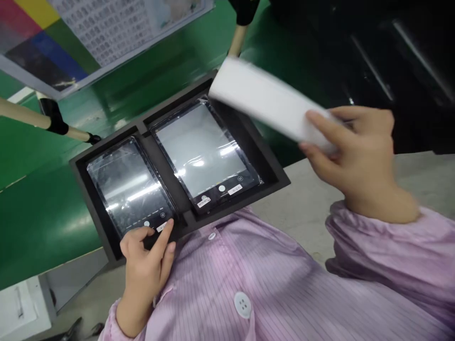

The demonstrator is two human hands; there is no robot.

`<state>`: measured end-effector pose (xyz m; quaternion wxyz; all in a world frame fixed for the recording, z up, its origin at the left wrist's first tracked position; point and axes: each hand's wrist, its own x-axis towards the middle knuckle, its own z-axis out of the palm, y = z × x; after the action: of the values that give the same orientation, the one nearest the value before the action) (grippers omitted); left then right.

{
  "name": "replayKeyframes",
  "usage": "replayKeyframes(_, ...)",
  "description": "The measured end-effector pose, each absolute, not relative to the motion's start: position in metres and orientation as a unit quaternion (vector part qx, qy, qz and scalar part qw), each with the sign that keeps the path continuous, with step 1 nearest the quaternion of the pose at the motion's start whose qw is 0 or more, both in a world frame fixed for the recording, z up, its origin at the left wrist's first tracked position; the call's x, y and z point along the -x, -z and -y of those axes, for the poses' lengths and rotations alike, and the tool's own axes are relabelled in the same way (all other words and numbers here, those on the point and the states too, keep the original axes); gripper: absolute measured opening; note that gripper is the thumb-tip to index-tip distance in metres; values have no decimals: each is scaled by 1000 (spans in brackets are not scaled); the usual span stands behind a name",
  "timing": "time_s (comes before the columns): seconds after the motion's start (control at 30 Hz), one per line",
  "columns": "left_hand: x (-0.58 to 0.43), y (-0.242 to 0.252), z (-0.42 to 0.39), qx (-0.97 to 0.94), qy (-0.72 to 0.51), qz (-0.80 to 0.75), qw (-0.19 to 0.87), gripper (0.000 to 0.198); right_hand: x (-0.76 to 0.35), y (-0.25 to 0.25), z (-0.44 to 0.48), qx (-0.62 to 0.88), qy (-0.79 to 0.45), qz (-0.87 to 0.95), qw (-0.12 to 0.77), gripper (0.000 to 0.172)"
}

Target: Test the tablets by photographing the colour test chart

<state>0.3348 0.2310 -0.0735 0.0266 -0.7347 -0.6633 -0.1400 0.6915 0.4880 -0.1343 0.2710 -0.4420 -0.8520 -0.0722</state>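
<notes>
A black two-pocket tray (270,163) lies on the green belt (42,208). Each pocket holds a glossy dark screen panel in clear film: one on the left (130,187), one on the right (206,149). My left hand (147,258) grips the tray's near edge, with thumb and fingertips on the left panel's lower corner. My right hand (359,151) is closed on a flat white sheet (270,102), blurred by motion, held tilted above the tray's right side. Pink striped sleeves cover both arms.
A printed chart with colour blocks (81,38) lies at the top left of the belt. Wooden rods with black tips (50,121) reach in from the left, and another (238,35) from the top. Dark machinery (373,52) fills the top right. A grey floor strip runs near me.
</notes>
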Motion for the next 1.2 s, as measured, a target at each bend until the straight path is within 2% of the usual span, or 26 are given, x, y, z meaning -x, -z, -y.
replayKeyframes(0.07, -333, 79, -219, 711, 128, 691, 36, 28, -677, 151, -501, 513, 88, 804, 287, 63)
replayKeyframes(0.1, -333, 82, -214, 700, 123, 703, 38, 29, -668, 157, -507, 555, 82, 784, 265, 66)
replayKeyframes(0.23, -340, 87, -207, 663, 110, 739, 41, 32, -630, 159, -513, 665, -30, 742, 83, 57)
replayKeyframes(0.3, -343, 90, -210, 651, 108, 750, 40, 33, -619, 154, -510, 676, -46, 729, 98, 62)
replayKeyframes(0.37, -345, 93, -214, 643, 109, 757, 48, 34, -615, 148, -506, 661, -40, 729, 174, 69)
replayKeyframes(0.43, -345, 96, -216, 636, 96, 763, 60, 35, -616, 140, -500, 616, -88, 751, 222, 69)
replayKeyframes(0.5, -341, 94, -213, 637, 77, 764, 65, 37, -617, 131, -491, 562, -189, 777, 211, 68)
replayKeyframes(0.6, -330, 86, -200, 585, 65, 804, 81, 45, -613, 117, -474, 512, -314, 788, 134, 84)
replayKeyframes(0.73, -315, 80, -189, 480, 62, 875, 28, 74, -606, 110, -464, 487, -360, 788, 113, 109)
replayKeyframes(0.83, -313, 86, -192, 462, 87, 882, -33, 85, -605, 110, -464, 477, -362, 793, 113, 113)
replayKeyframes(0.93, -317, 94, -192, 406, 167, 895, -75, 84, -605, 107, -462, 474, -371, 789, 128, 111)
replayKeyframes(1.03, -321, 96, -189, 297, 330, 886, -132, 78, -605, 105, -460, 490, -389, 764, 157, 104)
replayKeyframes(1.13, -320, 90, -194, 158, 539, 812, -158, 63, -600, 103, -462, 518, -372, 753, 162, 94)
replayKeyframes(1.2, -316, 82, -206, 96, 622, 754, -188, 51, -593, 99, -464, 525, -337, 758, 187, 88)
